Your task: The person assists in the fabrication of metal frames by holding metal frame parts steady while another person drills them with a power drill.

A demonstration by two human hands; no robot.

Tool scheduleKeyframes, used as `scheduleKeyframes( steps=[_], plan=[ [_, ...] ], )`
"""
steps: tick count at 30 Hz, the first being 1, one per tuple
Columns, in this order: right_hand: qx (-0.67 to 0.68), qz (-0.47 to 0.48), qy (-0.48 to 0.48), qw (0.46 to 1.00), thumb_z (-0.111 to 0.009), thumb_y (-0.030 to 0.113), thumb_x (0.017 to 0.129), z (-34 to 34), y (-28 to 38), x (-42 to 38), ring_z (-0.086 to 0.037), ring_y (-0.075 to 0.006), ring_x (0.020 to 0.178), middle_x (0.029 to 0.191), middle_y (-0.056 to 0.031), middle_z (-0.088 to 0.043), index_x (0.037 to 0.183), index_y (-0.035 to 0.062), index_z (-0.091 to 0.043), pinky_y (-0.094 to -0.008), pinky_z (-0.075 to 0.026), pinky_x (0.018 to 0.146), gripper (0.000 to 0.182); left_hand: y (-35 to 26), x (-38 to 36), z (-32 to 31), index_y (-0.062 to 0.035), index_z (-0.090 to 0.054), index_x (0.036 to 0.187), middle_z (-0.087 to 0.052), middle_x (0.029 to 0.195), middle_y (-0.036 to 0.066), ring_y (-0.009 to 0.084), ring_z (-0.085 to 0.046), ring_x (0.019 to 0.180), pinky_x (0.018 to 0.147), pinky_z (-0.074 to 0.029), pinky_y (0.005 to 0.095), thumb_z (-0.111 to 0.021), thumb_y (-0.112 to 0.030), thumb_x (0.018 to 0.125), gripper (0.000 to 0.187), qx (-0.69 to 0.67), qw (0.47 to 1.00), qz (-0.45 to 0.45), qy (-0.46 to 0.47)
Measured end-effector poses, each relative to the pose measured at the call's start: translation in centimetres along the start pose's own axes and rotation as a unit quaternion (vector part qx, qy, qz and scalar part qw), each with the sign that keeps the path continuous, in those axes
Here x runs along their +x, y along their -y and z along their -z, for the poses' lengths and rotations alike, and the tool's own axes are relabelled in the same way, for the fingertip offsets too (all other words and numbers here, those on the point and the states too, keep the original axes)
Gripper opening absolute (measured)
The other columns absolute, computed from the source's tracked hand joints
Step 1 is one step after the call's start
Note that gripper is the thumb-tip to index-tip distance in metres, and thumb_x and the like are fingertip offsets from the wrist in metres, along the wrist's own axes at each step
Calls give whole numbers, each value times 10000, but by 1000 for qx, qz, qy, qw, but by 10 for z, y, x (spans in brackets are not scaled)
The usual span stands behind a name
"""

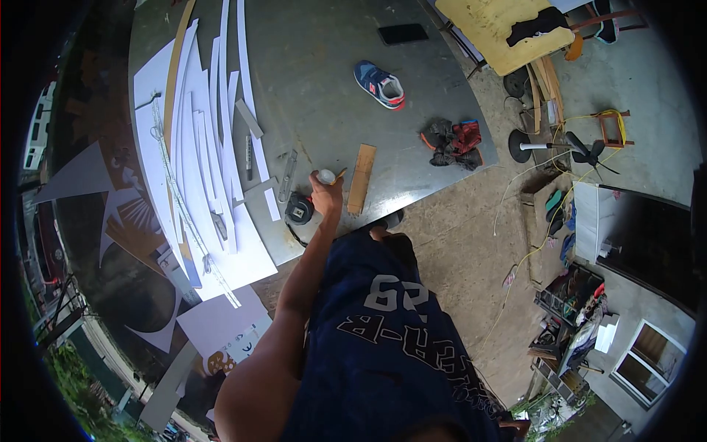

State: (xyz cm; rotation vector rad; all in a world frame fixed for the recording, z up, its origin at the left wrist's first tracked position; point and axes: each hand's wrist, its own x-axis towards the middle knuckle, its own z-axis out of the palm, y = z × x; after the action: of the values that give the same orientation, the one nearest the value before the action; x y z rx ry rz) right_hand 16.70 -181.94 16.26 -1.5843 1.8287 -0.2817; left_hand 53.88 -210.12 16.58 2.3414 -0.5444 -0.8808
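To the left of the tape measure (300, 209), white sheets (254, 247) lie on the table (317, 81), with long white strips (245, 88) over and beside them. A pale cord (163, 158) trails across the sheets. Nearer the tape measure, though still to its left, lies a slim marker-like tool (249, 157); just beyond it is a clear-handled cutter (288, 177) (so it appears). Just right of the tape measure, your left hand (325, 197) has its fingers curled around a small whitish round thing (326, 177) — its exact kind is too small to tell. Your right hand is out of view — I cannot tell its state. Farther right of the tape measure come a flat brown strip (361, 179), then a blue shoe (379, 85) and a dark phone-like slab (403, 34), both well beyond it, and lastly a crumpled dark-and-red bundle (451, 144).
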Motion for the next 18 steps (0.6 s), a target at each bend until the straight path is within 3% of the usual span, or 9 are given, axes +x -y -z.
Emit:
scheduleKeyframes(
  steps=[4,6,10,13,16,18],
  plan=[
    [77,-205,3,976,-581,280,854,3,6,-6,-567,-237,608,677,-118,-594,838,56,-649,-368,-452,558,235,4,4,-4,-177,-534,1147,-697,908,170,398,-660,862,736,-500,484,-763,-343,701,528,30,997,-68,-23],
    [98,-262,1,960,-580,289,855,4,8,-5,-580,-254,644,712,-126,-608,858,59,-656,-377,-458,586,243,3,6,-2,-182,-553,1132,-698,884,171,401,-661,851,733,-503,480,-760,-347,706,501,35,996,-74,-24],
    [117,-306,-2,945,-577,307,856,-1,9,-5,-605,-289,717,781,-142,-636,898,64,-670,-395,-470,643,264,0,9,3,-171,-579,1108,-681,908,162,406,-650,849,720,-506,471,-746,-288,715,442,64,993,-99,-15],
    [122,-323,-9,938,-575,321,857,-9,9,-8,-623,-314,771,833,-154,-657,928,68,-681,-409,-479,685,283,11,17,6,-147,-604,1068,-637,949,155,406,-628,854,710,-500,464,-719,-193,726,363,57,962,-265,-33],
    [113,-337,-26,934,-572,334,858,-21,10,-15,-642,-340,826,885,-166,-678,958,72,-692,-422,-488,728,304,23,31,5,-118,-615,1037,-599,960,156,397,-597,879,730,-483,463,-682,-79,722,324,20,938,-345,-7],
    [96,-350,-31,931,-571,343,859,-36,8,-20,-654,-358,862,919,-174,-692,978,75,-699,-431,-495,756,320,26,35,1,-22,-563,1074,-602,957,182,418,-594,874,742,-480,469,-693,-72,715,386,-11,932,-362,-10]
  ],
)
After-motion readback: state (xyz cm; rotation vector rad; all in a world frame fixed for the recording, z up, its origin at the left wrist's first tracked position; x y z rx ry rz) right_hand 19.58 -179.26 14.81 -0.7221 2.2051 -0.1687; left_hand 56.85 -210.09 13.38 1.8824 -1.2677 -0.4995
